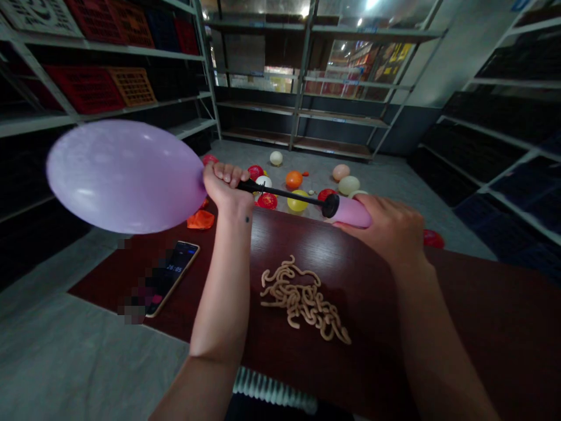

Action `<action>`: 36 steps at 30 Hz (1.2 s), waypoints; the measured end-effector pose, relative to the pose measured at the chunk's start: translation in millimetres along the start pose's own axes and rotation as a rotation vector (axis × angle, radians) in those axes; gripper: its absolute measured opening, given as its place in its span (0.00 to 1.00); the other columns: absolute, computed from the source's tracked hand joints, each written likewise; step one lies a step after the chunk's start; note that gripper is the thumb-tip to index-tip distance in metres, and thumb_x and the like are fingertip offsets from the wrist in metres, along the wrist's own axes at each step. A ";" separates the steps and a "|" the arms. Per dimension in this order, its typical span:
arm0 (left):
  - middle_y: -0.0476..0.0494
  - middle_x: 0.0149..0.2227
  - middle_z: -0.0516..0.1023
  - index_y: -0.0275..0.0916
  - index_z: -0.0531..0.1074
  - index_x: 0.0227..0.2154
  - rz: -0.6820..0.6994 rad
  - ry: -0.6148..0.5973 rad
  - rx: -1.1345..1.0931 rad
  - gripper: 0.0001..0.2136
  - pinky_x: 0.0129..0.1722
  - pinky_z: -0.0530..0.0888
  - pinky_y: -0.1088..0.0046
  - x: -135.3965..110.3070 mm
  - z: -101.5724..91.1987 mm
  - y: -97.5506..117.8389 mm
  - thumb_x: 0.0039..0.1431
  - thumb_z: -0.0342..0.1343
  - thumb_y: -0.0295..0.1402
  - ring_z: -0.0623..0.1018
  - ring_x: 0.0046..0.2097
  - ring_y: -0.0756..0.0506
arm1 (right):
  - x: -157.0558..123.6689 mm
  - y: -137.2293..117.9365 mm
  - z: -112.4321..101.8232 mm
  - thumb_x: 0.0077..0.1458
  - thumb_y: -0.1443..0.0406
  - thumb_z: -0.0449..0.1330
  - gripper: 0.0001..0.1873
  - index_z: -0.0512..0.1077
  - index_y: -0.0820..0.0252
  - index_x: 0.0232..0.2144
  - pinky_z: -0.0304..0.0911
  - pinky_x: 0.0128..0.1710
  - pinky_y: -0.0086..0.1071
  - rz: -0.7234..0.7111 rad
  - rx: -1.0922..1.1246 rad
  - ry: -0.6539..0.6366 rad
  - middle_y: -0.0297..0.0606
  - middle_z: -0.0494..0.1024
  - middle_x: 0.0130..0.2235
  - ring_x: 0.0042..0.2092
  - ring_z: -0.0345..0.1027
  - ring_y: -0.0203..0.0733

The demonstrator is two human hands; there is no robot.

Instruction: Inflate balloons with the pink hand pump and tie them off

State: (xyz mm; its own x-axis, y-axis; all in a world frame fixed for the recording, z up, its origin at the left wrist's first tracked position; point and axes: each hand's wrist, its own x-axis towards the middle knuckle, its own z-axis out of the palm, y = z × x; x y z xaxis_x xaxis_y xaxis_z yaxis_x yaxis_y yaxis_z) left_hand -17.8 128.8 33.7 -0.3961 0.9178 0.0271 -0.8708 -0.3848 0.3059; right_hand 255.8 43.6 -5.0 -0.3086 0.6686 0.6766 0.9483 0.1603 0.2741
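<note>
A large inflated lilac balloon (125, 175) hangs over the left end of a dark red table (482, 327). My left hand (223, 184) is closed around the balloon's neck where it meets the black nozzle of a hand pump. My right hand (392, 228) is wrapped round the pump's lilac barrel (350, 211). The pump's black rod (284, 193) is drawn out between my two hands. A heap of tan rubber bands (304, 301) lies on the table below my hands.
A phone (169, 278) lies face up on the table's left part, beside a limp orange balloon (200, 220). Several inflated balloons (298, 202) of various colours rest on the grey floor beyond. Metal shelving lines the walls, with red and orange crates (103, 88) at left.
</note>
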 end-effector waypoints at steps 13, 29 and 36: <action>0.55 0.14 0.43 0.39 0.40 0.16 0.087 -0.224 0.094 0.25 0.18 0.56 0.75 -63.1 25.1 -37.7 0.70 0.41 0.31 0.47 0.15 0.54 | 2.0 4.1 -32.6 0.56 0.51 0.58 0.20 0.74 0.61 0.39 0.51 0.34 0.37 0.035 -0.004 0.010 0.45 0.78 0.33 0.35 0.68 0.48; 0.56 0.13 0.43 0.39 0.40 0.16 -0.079 -0.180 0.188 0.26 0.18 0.57 0.78 -81.1 28.6 -51.4 0.72 0.40 0.33 0.47 0.14 0.55 | 7.1 -14.1 -32.5 0.55 0.47 0.60 0.21 0.74 0.60 0.36 0.49 0.30 0.35 -0.007 0.090 -0.024 0.43 0.80 0.34 0.33 0.70 0.45; 0.56 0.12 0.44 0.39 0.41 0.16 -0.048 -0.188 0.166 0.27 0.18 0.57 0.77 -59.7 27.6 -30.5 0.70 0.44 0.35 0.48 0.14 0.55 | 2.6 -1.2 -21.3 0.54 0.42 0.59 0.29 0.76 0.59 0.42 0.53 0.32 0.36 0.008 0.101 -0.004 0.43 0.81 0.33 0.33 0.72 0.46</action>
State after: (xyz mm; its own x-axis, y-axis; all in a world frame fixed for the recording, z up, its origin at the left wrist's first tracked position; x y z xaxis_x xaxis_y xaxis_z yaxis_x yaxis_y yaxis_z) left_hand 40.4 88.5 49.0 -0.2804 0.9427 0.1809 -0.8217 -0.3331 0.4623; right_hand 252.3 29.7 11.0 -0.3011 0.6730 0.6756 0.9534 0.2273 0.1984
